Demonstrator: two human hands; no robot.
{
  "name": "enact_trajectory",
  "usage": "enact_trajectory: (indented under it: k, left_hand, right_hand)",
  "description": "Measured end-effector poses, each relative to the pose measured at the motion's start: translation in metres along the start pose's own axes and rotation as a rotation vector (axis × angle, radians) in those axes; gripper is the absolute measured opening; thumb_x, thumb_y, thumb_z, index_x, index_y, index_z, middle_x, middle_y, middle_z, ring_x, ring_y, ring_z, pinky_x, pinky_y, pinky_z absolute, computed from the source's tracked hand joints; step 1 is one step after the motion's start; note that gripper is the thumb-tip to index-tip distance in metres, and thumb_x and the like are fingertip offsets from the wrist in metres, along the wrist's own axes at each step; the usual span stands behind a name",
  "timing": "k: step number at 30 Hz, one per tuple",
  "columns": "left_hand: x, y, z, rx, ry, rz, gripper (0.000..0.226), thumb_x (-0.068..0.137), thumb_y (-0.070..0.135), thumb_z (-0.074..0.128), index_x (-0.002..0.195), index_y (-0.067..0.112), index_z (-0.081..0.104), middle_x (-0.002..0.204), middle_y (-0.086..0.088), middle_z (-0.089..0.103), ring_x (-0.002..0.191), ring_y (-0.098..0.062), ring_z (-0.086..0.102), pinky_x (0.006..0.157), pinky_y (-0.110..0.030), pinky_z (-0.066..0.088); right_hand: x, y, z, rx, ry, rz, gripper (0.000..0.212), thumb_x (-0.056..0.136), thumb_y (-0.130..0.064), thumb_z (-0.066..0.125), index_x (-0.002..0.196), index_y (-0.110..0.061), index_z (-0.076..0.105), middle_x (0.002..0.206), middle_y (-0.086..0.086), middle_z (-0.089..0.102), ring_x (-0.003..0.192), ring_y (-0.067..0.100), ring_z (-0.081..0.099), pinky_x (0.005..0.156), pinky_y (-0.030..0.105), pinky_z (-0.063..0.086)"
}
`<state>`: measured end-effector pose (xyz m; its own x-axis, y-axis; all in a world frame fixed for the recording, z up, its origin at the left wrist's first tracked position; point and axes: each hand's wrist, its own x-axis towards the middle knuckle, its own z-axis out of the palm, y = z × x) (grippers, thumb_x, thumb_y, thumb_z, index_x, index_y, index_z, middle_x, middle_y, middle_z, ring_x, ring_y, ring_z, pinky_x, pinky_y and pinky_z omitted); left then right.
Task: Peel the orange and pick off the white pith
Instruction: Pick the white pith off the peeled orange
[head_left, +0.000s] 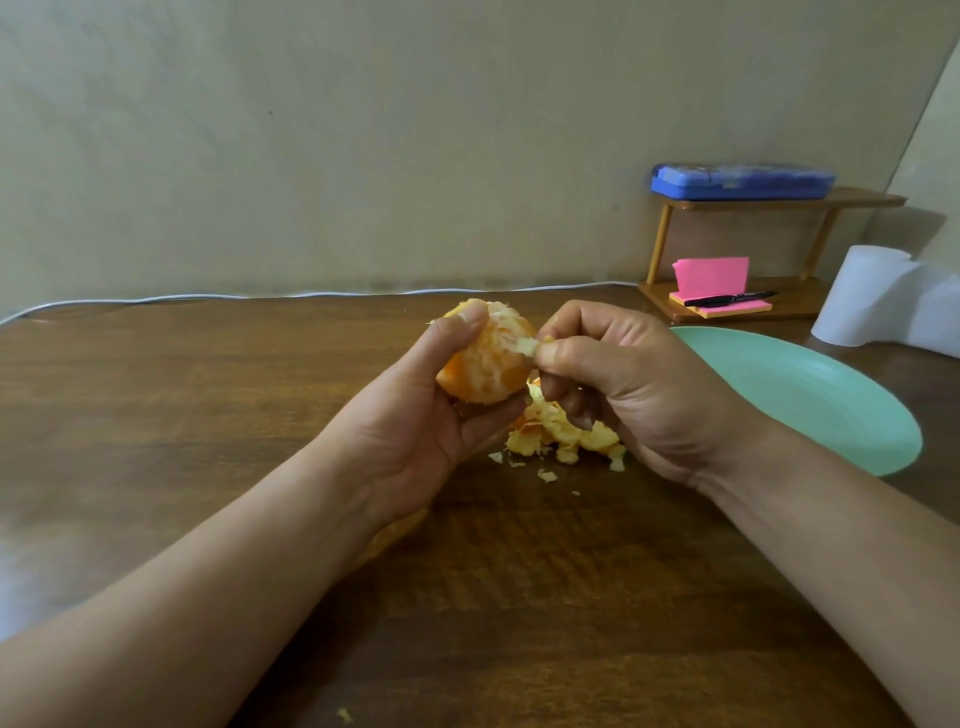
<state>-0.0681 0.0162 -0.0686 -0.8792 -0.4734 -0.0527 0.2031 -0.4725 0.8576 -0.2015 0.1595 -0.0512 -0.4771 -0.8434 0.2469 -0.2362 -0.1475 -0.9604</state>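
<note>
Cradled in the curled fingers of the left hand (415, 421), with the thumb pressed on its top, the orange (485, 364) is held just above the table (467, 597), near the middle. Its near face is shown stripped, pale and streaked with white; deeper orange patches are seen at the lower edges.

- Strip of pith (525, 346): pinched between thumb and forefinger of the right hand (623, 384), its far end touching the orange. The remaining fingers are curled under.
- Heap of peel (566, 436): laid on the table below both hands, partly hidden by the right hand; small scraps are scattered just in front.
- Green plate (831, 395): set on the table to the right, beside the right wrist.
- Paper roll (872, 296): stood upright beyond the plate.
- Small wooden shelf (862, 199): placed against the wall; a blue case (743, 182) is kept on top, pink notes (711, 278) and a pen (727, 299) below.
- White cable (260, 296): run along the table's far edge.
</note>
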Motion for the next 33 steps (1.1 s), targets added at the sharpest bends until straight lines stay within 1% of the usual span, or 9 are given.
enact_trajectory:
  k: [6, 10, 15, 20, 23, 25, 29, 31, 33]
  left_hand:
    - [0.0, 0.0, 0.005, -0.098, -0.033, -0.033, 0.063, 0.093, 0.044, 0.07, 0.141, 0.005, 0.061, 0.133, -0.02, 0.072, 0.119, -0.028, 0.072, 0.099, -0.039, 0.062]
    - [0.001, 0.001, 0.002, -0.138, -0.054, -0.029, 0.062, 0.097, 0.044, 0.068, 0.145, 0.006, 0.059, 0.137, -0.022, 0.07, 0.127, -0.031, 0.069, 0.105, -0.042, 0.058]
    - [0.002, 0.007, 0.001, -0.204, -0.028, 0.01, 0.066, 0.096, 0.049, 0.067, 0.142, 0.001, 0.061, 0.136, -0.023, 0.069, 0.123, -0.031, 0.071, 0.093, -0.036, 0.064]
    - [0.001, 0.011, -0.003, -0.226, -0.04, -0.03, 0.068, 0.096, 0.059, 0.063, 0.133, 0.001, 0.066, 0.116, -0.02, 0.073, 0.094, -0.027, 0.077, 0.073, -0.029, 0.066]
    - [0.002, 0.013, -0.008, -0.204, -0.042, -0.044, 0.069, 0.098, 0.066, 0.057, 0.122, 0.003, 0.071, 0.114, -0.017, 0.073, 0.082, -0.02, 0.071, 0.062, -0.024, 0.062]
    - [0.003, 0.015, -0.011, -0.183, -0.034, -0.036, 0.07, 0.098, 0.068, 0.056, 0.119, 0.004, 0.073, 0.117, -0.016, 0.071, 0.076, -0.018, 0.064, 0.056, -0.022, 0.057]
    - [0.005, 0.013, -0.012, -0.099, -0.007, -0.004, 0.07, 0.098, 0.067, 0.057, 0.127, 0.004, 0.07, 0.119, -0.017, 0.069, 0.074, -0.017, 0.062, 0.056, -0.021, 0.055]
    - [0.006, 0.01, -0.012, -0.05, -0.006, 0.011, 0.072, 0.098, 0.066, 0.059, 0.135, 0.005, 0.066, 0.122, -0.018, 0.067, 0.076, -0.018, 0.065, 0.058, -0.023, 0.057]
    - [0.007, 0.007, -0.01, -0.012, -0.015, 0.025, 0.074, 0.098, 0.064, 0.061, 0.142, 0.006, 0.062, 0.124, -0.018, 0.065, 0.079, -0.02, 0.066, 0.06, -0.025, 0.058]
  right_hand:
    - [0.002, 0.002, -0.001, 0.033, 0.01, -0.017, 0.016, 0.1, -0.005, 0.064, 0.086, -0.011, 0.067, 0.07, 0.007, 0.063, 0.059, 0.013, 0.052, 0.05, 0.023, 0.042]
    - [0.003, 0.001, -0.003, 0.049, 0.025, -0.013, 0.012, 0.1, -0.005, 0.064, 0.089, -0.008, 0.067, 0.07, 0.008, 0.062, 0.059, 0.014, 0.051, 0.05, 0.023, 0.041]
    - [0.004, 0.001, -0.006, 0.069, 0.036, 0.008, 0.014, 0.1, -0.005, 0.064, 0.089, -0.012, 0.067, 0.071, 0.008, 0.063, 0.06, 0.015, 0.052, 0.05, 0.023, 0.041]
    - [0.005, 0.004, -0.012, 0.035, 0.042, 0.039, 0.014, 0.1, -0.008, 0.064, 0.089, -0.013, 0.069, 0.07, 0.006, 0.063, 0.061, 0.014, 0.054, 0.051, 0.024, 0.042]
    - [0.007, 0.005, -0.016, 0.017, 0.052, 0.06, 0.016, 0.101, -0.009, 0.064, 0.088, -0.014, 0.07, 0.071, 0.005, 0.064, 0.061, 0.013, 0.054, 0.053, 0.026, 0.042]
    - [0.006, 0.003, -0.021, -0.12, 0.062, 0.045, 0.017, 0.103, -0.013, 0.065, 0.088, -0.016, 0.072, 0.071, 0.003, 0.067, 0.06, 0.011, 0.057, 0.053, 0.026, 0.044]
    - [0.003, 0.004, -0.023, -0.815, 0.004, -0.034, 0.019, 0.109, -0.029, 0.059, 0.109, -0.039, 0.075, 0.084, -0.012, 0.076, 0.065, 0.014, 0.069, 0.057, 0.035, 0.058]
    - [0.002, 0.005, -0.02, -0.932, -0.021, 0.01, 0.017, 0.109, -0.034, 0.059, 0.117, -0.045, 0.069, 0.09, -0.014, 0.074, 0.068, 0.013, 0.072, 0.063, 0.038, 0.062]
    - [0.002, 0.005, -0.019, -0.96, -0.005, 0.017, 0.01, 0.105, -0.045, 0.064, 0.11, -0.041, 0.071, 0.093, -0.018, 0.071, 0.075, 0.008, 0.071, 0.07, 0.037, 0.063]
